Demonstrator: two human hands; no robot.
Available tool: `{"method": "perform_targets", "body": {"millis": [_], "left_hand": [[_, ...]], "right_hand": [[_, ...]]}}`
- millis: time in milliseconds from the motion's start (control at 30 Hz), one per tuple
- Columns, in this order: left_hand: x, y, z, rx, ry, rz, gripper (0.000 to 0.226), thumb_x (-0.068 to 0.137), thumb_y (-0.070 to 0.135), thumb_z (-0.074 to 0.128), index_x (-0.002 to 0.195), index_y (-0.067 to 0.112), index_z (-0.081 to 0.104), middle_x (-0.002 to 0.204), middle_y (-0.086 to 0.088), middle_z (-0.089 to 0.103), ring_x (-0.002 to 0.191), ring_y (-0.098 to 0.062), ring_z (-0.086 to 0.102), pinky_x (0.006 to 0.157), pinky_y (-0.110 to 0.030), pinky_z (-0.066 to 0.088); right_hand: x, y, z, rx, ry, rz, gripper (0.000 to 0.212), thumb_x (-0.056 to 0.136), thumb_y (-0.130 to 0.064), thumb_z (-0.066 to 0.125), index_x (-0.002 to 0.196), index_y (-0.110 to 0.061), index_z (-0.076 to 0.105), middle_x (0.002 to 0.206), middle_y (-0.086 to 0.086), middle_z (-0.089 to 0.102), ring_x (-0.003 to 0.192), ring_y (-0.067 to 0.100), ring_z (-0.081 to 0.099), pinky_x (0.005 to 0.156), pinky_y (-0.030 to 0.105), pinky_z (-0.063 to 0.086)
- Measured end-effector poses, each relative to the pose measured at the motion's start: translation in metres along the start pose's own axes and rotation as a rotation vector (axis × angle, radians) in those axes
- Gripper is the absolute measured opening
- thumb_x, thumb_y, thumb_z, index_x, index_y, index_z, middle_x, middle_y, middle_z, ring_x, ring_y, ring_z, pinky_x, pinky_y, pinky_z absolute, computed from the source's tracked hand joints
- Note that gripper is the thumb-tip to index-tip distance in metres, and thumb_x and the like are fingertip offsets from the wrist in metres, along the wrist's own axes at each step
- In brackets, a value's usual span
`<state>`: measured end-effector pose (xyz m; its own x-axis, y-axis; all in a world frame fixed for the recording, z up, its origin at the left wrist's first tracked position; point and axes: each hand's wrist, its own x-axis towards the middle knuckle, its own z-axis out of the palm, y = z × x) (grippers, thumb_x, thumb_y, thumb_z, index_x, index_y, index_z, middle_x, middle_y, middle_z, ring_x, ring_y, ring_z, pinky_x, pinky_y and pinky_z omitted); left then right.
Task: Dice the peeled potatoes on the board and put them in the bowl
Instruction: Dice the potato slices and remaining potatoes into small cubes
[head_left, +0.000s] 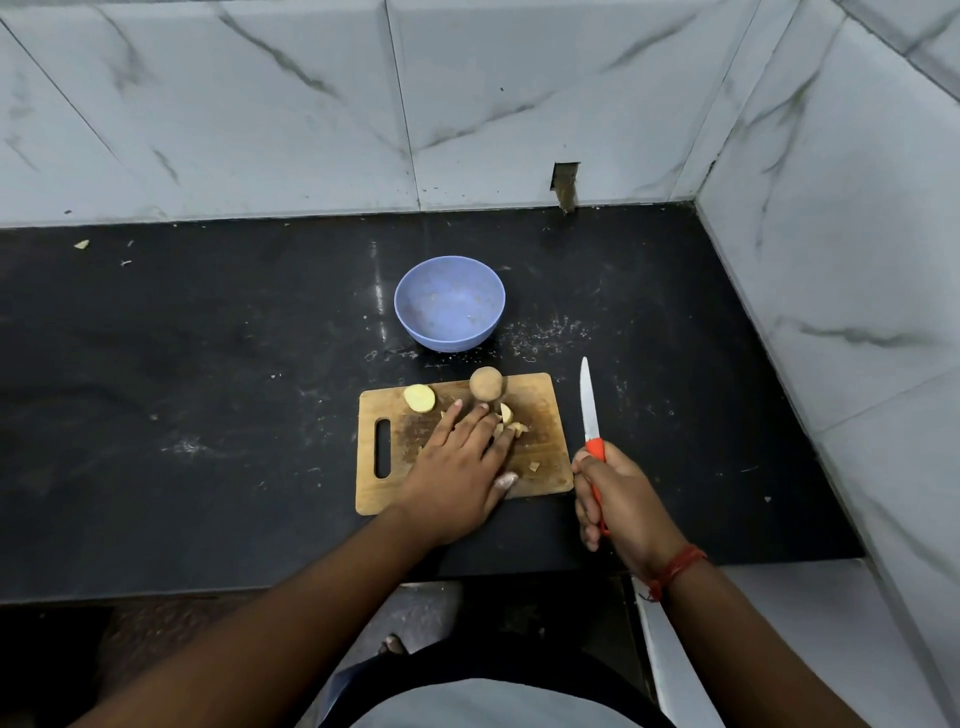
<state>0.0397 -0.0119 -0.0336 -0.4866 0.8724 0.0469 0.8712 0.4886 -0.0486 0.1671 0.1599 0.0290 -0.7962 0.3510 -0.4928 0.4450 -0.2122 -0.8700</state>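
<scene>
A wooden cutting board (540, 457) lies on the black counter. On it are a whole round potato (487, 383) at the far edge, a yellow potato half (420, 398) to its left, and several cut potato pieces (508, 419). My left hand (462, 462) lies flat on the board with straight fingers touching the cut pieces. To the right of the board, my right hand (618, 501) grips the orange handle of a knife (589, 402) whose white blade points away from me. A blue bowl (450, 301) with nothing in it stands behind the board.
The black counter (208, 364) runs left and is bounded by marble-tiled walls at the back and on the right (831, 260). Small scraps and white specks lie scattered around the bowl. The counter's front edge is just below my wrists.
</scene>
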Motion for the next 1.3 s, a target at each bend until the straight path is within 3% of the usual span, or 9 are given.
{"method": "perform_targets", "body": {"millis": [200,433,567,733,900,1100,1200,1233,1300], "left_hand": [[0.012,0.004,0.003,-0.035,-0.013,0.129,0.064,0.105,0.051,0.030,0.153,0.009,0.039,0.163,-0.015,0.030,0.152,-0.029,0.022,0.125,-0.048,0.014],[0.015,0.008,0.004,0.051,-0.059,0.042,0.070,0.104,0.056,0.022,0.149,0.008,0.045,0.156,-0.016,0.042,0.149,-0.031,0.030,0.125,-0.051,0.011],[0.000,-0.007,-0.001,-0.028,0.072,0.015,0.062,0.103,0.051,0.034,0.149,0.012,0.045,0.154,-0.014,0.044,0.146,-0.029,0.035,0.124,-0.052,0.016],[-0.018,-0.036,-0.004,-0.115,0.142,-0.240,0.047,0.100,0.049,0.041,0.127,0.018,0.063,0.124,-0.010,0.055,0.122,-0.031,0.049,0.122,-0.055,0.018],[-0.021,-0.044,-0.002,-0.138,0.088,-0.230,0.052,0.101,0.050,0.030,0.125,0.019,0.065,0.111,-0.006,0.059,0.113,-0.029,0.054,0.121,-0.056,0.021],[-0.016,-0.045,-0.004,-0.175,0.085,-0.241,0.054,0.101,0.047,0.029,0.125,0.017,0.066,0.113,-0.004,0.061,0.115,-0.027,0.054,0.122,-0.055,0.019],[-0.017,-0.046,-0.003,-0.180,0.095,-0.234,0.053,0.101,0.046,0.031,0.123,0.016,0.068,0.113,-0.004,0.061,0.115,-0.027,0.054,0.122,-0.056,0.017],[-0.017,-0.046,-0.003,-0.175,0.093,-0.231,0.053,0.101,0.046,0.030,0.122,0.016,0.068,0.114,-0.004,0.061,0.115,-0.027,0.054,0.123,-0.056,0.016],[-0.016,-0.047,-0.002,-0.164,0.081,-0.228,0.053,0.101,0.047,0.029,0.123,0.017,0.068,0.115,-0.005,0.060,0.117,-0.027,0.053,0.123,-0.056,0.014]], "right_hand": [[0.006,-0.002,0.008,-0.011,-0.008,-0.009,0.020,0.104,-0.020,0.041,0.094,-0.006,0.048,0.050,0.009,0.037,0.038,0.021,0.034,0.039,0.027,0.034],[0.007,-0.003,0.010,-0.011,0.003,-0.012,0.025,0.104,-0.021,0.041,0.101,0.003,0.048,0.050,0.009,0.037,0.038,0.021,0.034,0.039,0.027,0.034],[0.007,0.000,0.010,-0.023,0.018,-0.019,0.026,0.105,-0.020,0.040,0.103,0.005,0.047,0.050,0.008,0.038,0.038,0.020,0.035,0.039,0.028,0.034],[0.008,0.003,0.016,-0.027,0.004,-0.017,0.023,0.105,-0.021,0.040,0.099,-0.001,0.049,0.052,0.008,0.038,0.040,0.021,0.035,0.040,0.029,0.035],[0.013,0.006,0.024,-0.072,0.043,0.017,0.020,0.104,-0.022,0.042,0.099,-0.005,0.052,0.056,0.007,0.046,0.043,0.021,0.044,0.043,0.032,0.040],[0.028,0.012,0.034,-0.409,0.243,-0.080,0.018,0.103,-0.023,0.040,0.098,-0.015,0.055,0.090,0.004,0.065,0.067,0.013,0.062,0.060,0.031,0.054],[0.037,0.016,0.040,-0.540,0.229,-0.124,0.018,0.101,-0.025,0.042,0.090,-0.018,0.054,0.092,0.005,0.062,0.081,0.019,0.063,0.075,0.043,0.056],[0.039,0.017,0.042,-0.538,0.211,-0.132,0.018,0.101,-0.025,0.042,0.090,-0.019,0.054,0.092,0.006,0.062,0.082,0.020,0.064,0.075,0.040,0.057],[0.041,0.013,0.048,-0.482,0.151,-0.119,0.018,0.103,-0.022,0.042,0.094,-0.017,0.056,0.093,0.005,0.065,0.083,0.016,0.067,0.068,0.020,0.054]]}}
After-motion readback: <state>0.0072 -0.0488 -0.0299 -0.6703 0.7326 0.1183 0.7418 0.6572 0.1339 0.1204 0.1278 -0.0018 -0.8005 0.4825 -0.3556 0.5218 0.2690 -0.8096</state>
